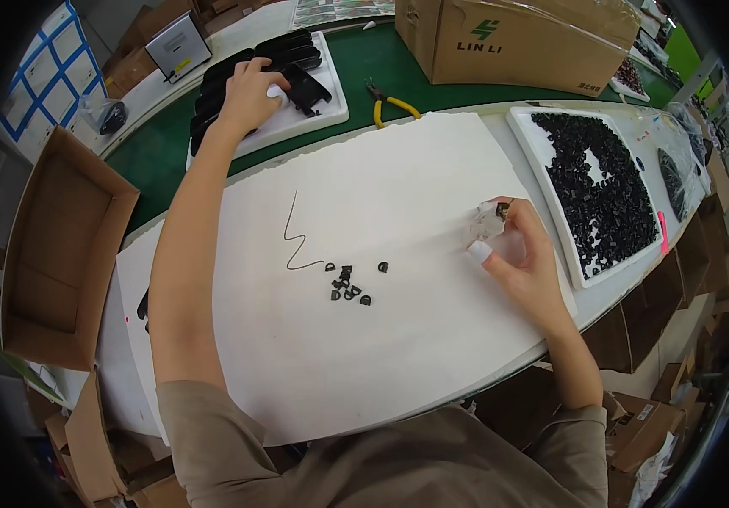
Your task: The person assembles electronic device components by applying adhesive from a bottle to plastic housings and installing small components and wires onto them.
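Note:
At the far left, my left hand reaches into a white foam tray of black plastic shells. Its fingers are bent down over one of them, their tips partly hidden. On the right, my right hand is raised over the white paper sheet, with white coverings on the thumb and a finger. Its fingers are curled, and a small dark thing shows at them, too small to name. Several small black D-shaped pieces lie loose mid-sheet.
A foam tray heaped with small black parts stands at the right, a pink pen beside it. Yellow-handled pliers lie beyond the sheet, near a large cardboard box. An open carton stands left. A thin dark line marks the sheet.

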Available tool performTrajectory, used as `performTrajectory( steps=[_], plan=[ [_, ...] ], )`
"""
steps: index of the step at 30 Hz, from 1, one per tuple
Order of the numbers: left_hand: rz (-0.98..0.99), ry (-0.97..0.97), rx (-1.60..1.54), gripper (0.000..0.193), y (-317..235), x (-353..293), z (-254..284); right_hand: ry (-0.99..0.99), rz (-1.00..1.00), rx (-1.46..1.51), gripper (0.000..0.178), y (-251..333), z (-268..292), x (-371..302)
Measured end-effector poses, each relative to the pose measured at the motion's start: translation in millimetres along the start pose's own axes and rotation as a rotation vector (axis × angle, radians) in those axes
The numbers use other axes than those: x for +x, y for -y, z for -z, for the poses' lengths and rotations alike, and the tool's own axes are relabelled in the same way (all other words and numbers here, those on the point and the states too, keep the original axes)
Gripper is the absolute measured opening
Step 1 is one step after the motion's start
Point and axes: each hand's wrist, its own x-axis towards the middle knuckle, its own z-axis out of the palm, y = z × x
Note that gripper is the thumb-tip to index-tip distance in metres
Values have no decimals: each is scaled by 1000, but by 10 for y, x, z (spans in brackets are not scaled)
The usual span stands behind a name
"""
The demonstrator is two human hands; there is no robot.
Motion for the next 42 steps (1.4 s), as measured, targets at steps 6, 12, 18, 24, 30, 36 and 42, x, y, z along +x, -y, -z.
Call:
performTrajectory(
  steps=[6,12,18,24,30,36,42],
  plan=[
    [-74,14,-14,17,42,119,58,10,-11,-1,36,-4,8,9],
    [-66,54,-108,14,39,122,22,7,-34,30,36,-43,0,39],
    [-51,-65,-317,14,-61,-35,209,-9,-15,4,31,-39,11,78],
    [-66,-16,-404,13,-549,-758,839,14,-16,-129,35,-20,-4,55],
    [-67,28,-365,18,-788,-1792,1133,-214,219,-312,58,33,22,-76],
    [-75,48,-358,25,-724,-2147,1026,-87,686,-422,34,471,-165,-123],
    [-136,-112,-314,34,-637,-2254,762,101,538,-429,22,630,-1077,926]
  ],
)
